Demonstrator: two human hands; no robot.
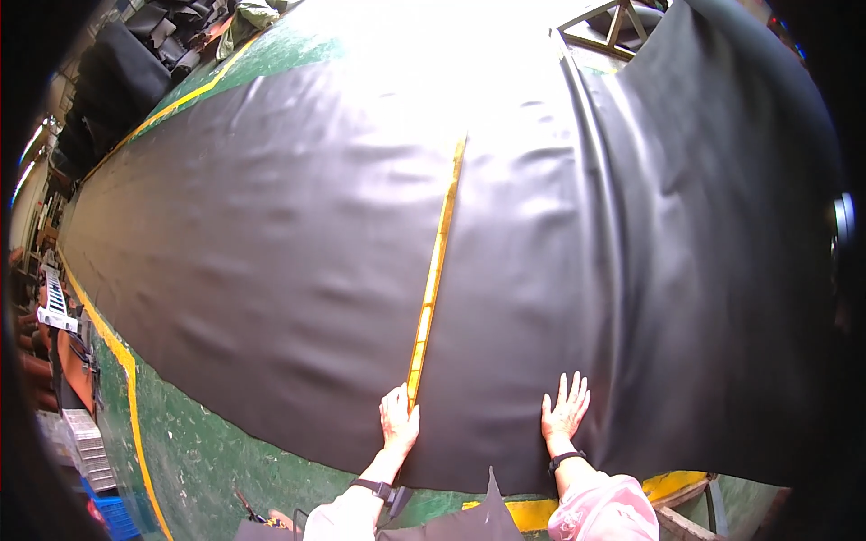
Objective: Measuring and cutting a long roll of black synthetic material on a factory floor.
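Observation:
A wide black sheet [298,270], rubber-like and slightly wrinkled, spreads over the floor in front of me. On it lies a long, narrow yellow straightedge [433,279] with darker edges, running away from me and leaning slightly right at its far end. My left hand [399,422] is closed around its near end, close to the sheet's front edge. To the right, my right hand [565,415] rests on the sheet with palm down and fingers spread, holding nothing. Both wrists wear dark bands. Glare washes out the sheet's far part.
Right of my right hand, a raised fold [606,207] crosses the sheet, which rises at the far right. Green floor [207,451] with a yellow line [135,433] borders it. Dark scraps [135,72] are piled far left. A blue crate [115,516] stands near left; a frame [613,27] stands far right.

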